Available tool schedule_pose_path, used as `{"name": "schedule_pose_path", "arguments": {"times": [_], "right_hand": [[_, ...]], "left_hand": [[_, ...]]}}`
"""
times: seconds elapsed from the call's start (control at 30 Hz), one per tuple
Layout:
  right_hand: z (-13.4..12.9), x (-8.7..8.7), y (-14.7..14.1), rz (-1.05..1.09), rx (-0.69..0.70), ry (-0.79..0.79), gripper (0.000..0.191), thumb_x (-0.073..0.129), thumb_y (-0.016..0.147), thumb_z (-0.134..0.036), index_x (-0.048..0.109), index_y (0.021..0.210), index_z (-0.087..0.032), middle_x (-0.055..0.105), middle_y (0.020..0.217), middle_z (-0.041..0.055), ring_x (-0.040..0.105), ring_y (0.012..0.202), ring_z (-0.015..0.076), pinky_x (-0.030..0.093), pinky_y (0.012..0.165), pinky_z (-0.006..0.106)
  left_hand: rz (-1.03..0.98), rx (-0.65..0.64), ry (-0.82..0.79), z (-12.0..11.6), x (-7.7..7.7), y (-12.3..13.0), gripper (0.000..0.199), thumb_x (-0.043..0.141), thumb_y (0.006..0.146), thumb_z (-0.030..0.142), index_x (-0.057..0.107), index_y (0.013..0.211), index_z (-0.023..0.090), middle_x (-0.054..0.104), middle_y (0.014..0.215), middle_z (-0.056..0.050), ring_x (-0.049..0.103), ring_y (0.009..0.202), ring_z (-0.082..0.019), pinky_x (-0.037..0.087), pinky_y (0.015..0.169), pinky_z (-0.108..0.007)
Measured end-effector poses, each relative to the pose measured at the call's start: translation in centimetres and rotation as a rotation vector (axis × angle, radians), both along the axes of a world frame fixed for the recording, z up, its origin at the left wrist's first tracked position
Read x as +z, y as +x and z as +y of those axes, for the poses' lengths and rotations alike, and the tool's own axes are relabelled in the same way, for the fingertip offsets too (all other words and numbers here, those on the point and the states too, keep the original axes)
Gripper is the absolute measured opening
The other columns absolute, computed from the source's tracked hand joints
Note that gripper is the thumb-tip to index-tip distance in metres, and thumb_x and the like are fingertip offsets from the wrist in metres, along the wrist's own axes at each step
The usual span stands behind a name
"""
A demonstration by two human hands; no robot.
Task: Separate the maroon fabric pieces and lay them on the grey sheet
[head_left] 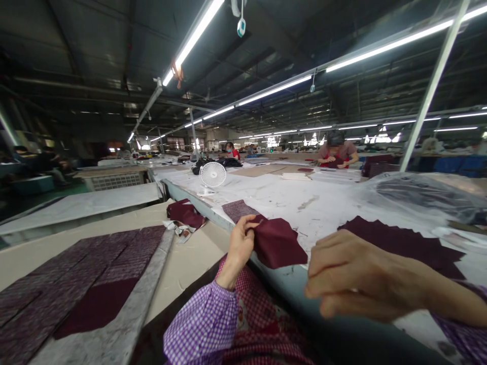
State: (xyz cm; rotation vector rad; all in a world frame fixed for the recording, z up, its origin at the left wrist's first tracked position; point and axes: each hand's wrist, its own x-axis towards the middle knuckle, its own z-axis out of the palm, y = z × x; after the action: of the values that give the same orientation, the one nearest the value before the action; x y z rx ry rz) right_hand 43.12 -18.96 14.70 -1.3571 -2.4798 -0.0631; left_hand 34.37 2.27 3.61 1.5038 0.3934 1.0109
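My left hand (242, 246) is closed on the edge of a maroon fabric piece (279, 244), pinched between thumb and fingers over the table's near edge. Just beyond it a speckled fabric piece (240, 209) lies on the white table. My right hand (365, 276) hovers close to the camera, to the right of the held piece and apart from it. Its fingers curl down toward the thumb, slightly blurred; what is between them, if anything, is hidden. Behind that hand lies a pile of maroon pieces with zigzag edges (403, 244), partly covered by it.
At left, speckled maroon panels (99, 258) lie on a lower board (152, 284). Near its far corner sits a crumpled maroon bundle (186, 213). A white fan (212, 175) stands on the table (323, 195). Clear plastic (429, 195) lies at right; a co-worker (337, 152) handles cloth across the table.
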Motion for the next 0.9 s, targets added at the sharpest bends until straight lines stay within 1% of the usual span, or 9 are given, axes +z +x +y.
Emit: {"name": "schedule_pose_path", "arguments": {"times": [0.07, 0.2, 0.27, 0.3, 0.43, 0.53, 0.63, 0.77, 0.9], "right_hand": [[-0.3, 0.2, -0.9, -0.003, 0.005, 0.030, 0.019, 0.049, 0.091, -0.035, 0.067, 0.092, -0.027, 0.065, 0.075, 0.0018, 0.058, 0.068, 0.0124, 0.044, 0.067, 0.026], [1.7, -0.7, -0.1, -0.064, -0.290, 0.215, 0.021, 0.048, 0.090, -0.034, 0.062, 0.102, -0.024, 0.064, 0.100, 0.0075, 0.058, 0.091, 0.0195, 0.045, 0.080, 0.033], [3.1, -1.7, 0.9, -0.102, -0.412, 0.172, 0.025, 0.051, 0.087, -0.036, 0.058, 0.106, -0.022, 0.062, 0.104, 0.0092, 0.057, 0.092, 0.0222, 0.045, 0.077, 0.035], [3.7, -2.2, 1.4, -0.099, -0.449, 0.123, 0.024, 0.052, 0.085, -0.035, 0.057, 0.105, -0.021, 0.062, 0.100, 0.0085, 0.057, 0.088, 0.0216, 0.045, 0.073, 0.034], [4.8, -3.5, 3.2, 0.077, -0.493, -0.040, 0.020, 0.052, 0.083, -0.028, 0.057, 0.101, -0.021, 0.061, 0.077, 0.0014, 0.054, 0.069, 0.0154, 0.039, 0.061, 0.027], [4.7, -3.6, 5.3, 0.278, -0.565, -0.105, 0.026, 0.052, 0.082, -0.033, 0.058, 0.104, -0.020, 0.058, 0.070, -0.0010, 0.052, 0.063, 0.0134, 0.038, 0.058, 0.026], [4.4, -3.8, 7.6, 0.504, -0.613, -0.215, 0.034, 0.057, 0.078, -0.040, 0.058, 0.104, -0.018, 0.057, 0.071, -0.0002, 0.054, 0.064, 0.0139, 0.038, 0.056, 0.026], [4.1, -4.3, 9.1, 0.709, -0.659, -0.304, 0.042, 0.063, 0.072, -0.044, 0.059, 0.102, -0.015, 0.061, 0.081, 0.0039, 0.058, 0.075, 0.0175, 0.042, 0.063, 0.028], [4.2, -4.2, 8.3, 0.731, -0.659, -0.293, 0.043, 0.063, 0.071, -0.045, 0.061, 0.102, -0.015, 0.063, 0.088, 0.0058, 0.059, 0.083, 0.0189, 0.044, 0.073, 0.031]], "left_hand": [[0.019, -0.030, 0.016, 0.1, 0.4, -0.4, 0.041, 0.047, 0.071, 0.003, 0.053, 0.109, 0.015, 0.068, 0.084, -0.002, 0.061, 0.075, -0.011, 0.046, 0.067, -0.021], [0.070, -0.355, 0.098, -2.0, 1.4, -1.2, 0.052, 0.050, 0.074, 0.005, 0.045, 0.124, 0.018, 0.067, 0.093, -0.003, 0.062, 0.080, -0.013, 0.048, 0.071, -0.024], [0.040, -0.462, 0.135, -3.4, 1.7, -1.1, 0.056, 0.052, 0.073, 0.005, 0.043, 0.126, 0.019, 0.067, 0.097, -0.004, 0.062, 0.088, -0.014, 0.048, 0.078, -0.026], [0.022, -0.497, 0.142, -4.0, 1.7, -1.0, 0.056, 0.052, 0.073, 0.004, 0.044, 0.126, 0.019, 0.066, 0.098, -0.004, 0.062, 0.090, -0.015, 0.048, 0.080, -0.027], [0.004, -0.579, 0.093, -4.8, 1.0, -0.8, 0.053, 0.059, 0.070, 0.004, 0.050, 0.121, 0.018, 0.063, 0.089, -0.002, 0.060, 0.080, -0.012, 0.047, 0.071, -0.022], [0.090, -0.600, -0.006, -3.8, -0.2, -1.7, 0.055, 0.066, 0.069, 0.011, 0.051, 0.122, 0.019, 0.056, 0.069, 0.004, 0.056, 0.063, -0.007, 0.043, 0.059, -0.018], [0.160, -0.624, -0.096, -2.2, -1.3, -3.0, 0.052, 0.068, 0.072, 0.026, 0.050, 0.120, 0.015, 0.055, 0.061, 0.005, 0.059, 0.054, -0.011, 0.045, 0.054, -0.022], [0.201, -0.559, -0.083, -0.1, -1.7, -3.9, 0.047, 0.067, 0.074, 0.040, 0.054, 0.110, 0.011, 0.067, 0.077, -0.007, 0.063, 0.063, -0.015, 0.048, 0.057, -0.026], [0.191, -0.323, 0.110, -0.2, -0.5, -2.8, 0.039, 0.062, 0.078, 0.042, 0.060, 0.104, 0.013, 0.068, 0.092, -0.010, 0.061, 0.082, -0.017, 0.048, 0.068, -0.027]]}}
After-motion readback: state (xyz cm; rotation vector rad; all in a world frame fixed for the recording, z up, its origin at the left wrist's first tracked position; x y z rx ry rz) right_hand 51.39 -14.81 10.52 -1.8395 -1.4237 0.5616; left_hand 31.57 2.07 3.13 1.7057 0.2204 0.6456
